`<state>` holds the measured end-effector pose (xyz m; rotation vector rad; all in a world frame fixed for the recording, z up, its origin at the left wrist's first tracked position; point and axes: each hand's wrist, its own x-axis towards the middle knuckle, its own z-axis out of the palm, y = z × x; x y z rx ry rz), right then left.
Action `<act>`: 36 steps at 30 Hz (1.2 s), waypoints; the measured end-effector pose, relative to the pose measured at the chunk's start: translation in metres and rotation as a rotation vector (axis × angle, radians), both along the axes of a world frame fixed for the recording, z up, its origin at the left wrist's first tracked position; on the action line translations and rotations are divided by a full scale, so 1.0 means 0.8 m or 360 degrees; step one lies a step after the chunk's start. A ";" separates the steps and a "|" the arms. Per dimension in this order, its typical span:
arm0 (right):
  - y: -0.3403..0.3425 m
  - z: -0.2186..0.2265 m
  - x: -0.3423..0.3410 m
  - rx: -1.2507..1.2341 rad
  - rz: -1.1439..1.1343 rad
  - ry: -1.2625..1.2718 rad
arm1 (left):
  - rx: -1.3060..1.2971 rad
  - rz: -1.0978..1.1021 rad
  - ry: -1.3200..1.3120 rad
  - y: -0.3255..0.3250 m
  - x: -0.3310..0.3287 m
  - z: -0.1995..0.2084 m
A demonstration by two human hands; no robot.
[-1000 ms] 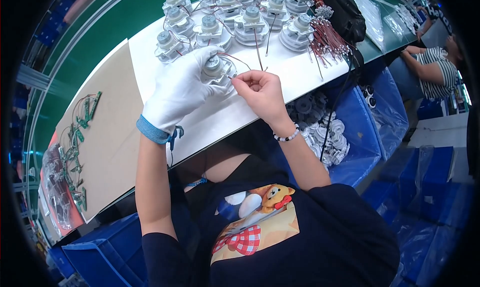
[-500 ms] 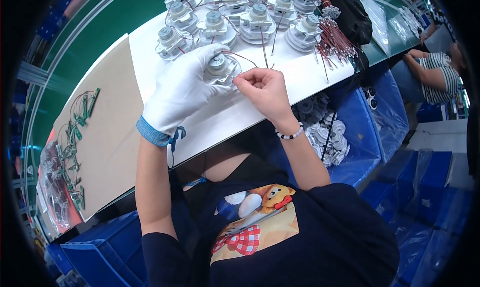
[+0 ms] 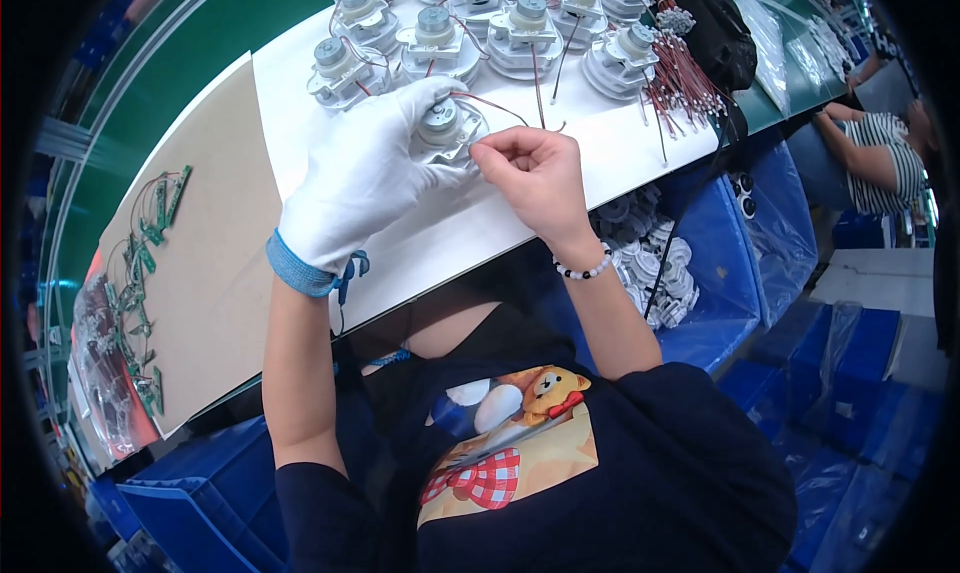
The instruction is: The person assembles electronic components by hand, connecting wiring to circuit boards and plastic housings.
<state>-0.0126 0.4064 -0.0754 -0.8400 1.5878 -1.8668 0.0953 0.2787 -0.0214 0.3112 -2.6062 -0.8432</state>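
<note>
My left hand (image 3: 365,163), in a white glove with a blue cuff, is wrapped round a white plastic housing with a round metal motor (image 3: 439,120) on top. Bare and closed in a pinch, my right hand (image 3: 537,178) meets the right edge of that housing. What its fingertips hold, if anything, is too small to make out. A thin dark red wire (image 3: 495,107) runs from the motor unit over the right hand. Beyond my hands, several like motor units (image 3: 524,38) stand in rows on the white table (image 3: 420,243).
A bundle of red-brown wires (image 3: 680,83) lies right of the units, beside a black bag (image 3: 715,33). Green circuit boards (image 3: 150,238) rest on the brown board at left. A blue bin (image 3: 725,263) with white plastic parts (image 3: 665,283) stands at right. Another person (image 3: 880,153) sits farther right.
Both hands keep their hold at nearly the same place on the motor unit. The view has shifted slightly; little else differs.
</note>
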 end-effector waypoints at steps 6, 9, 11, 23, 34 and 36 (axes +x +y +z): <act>-0.003 0.005 0.002 -0.0004 0.0088 -0.0203 | 0.0032 0.0032 -0.0107 0.004 0.002 0.013; 0.000 0.007 0.002 0.0045 0.0077 -0.0247 | 0.0080 -0.0066 -0.0004 0.007 0.002 0.013; 0.003 0.007 0.001 0.0043 0.0084 -0.0242 | -0.0036 0.0001 -0.0093 0.008 0.000 0.010; 0.003 0.007 -0.052 0.0111 -0.0346 0.0730 | -0.0287 0.0131 0.0191 0.002 -0.059 -0.012; 0.085 0.012 -0.009 -0.0012 -0.0503 0.1849 | -0.1027 0.0634 0.0677 -0.099 0.015 0.174; 0.070 -0.002 0.016 -0.0152 -0.0114 0.1728 | -0.1497 0.0779 0.0326 -0.174 0.017 0.212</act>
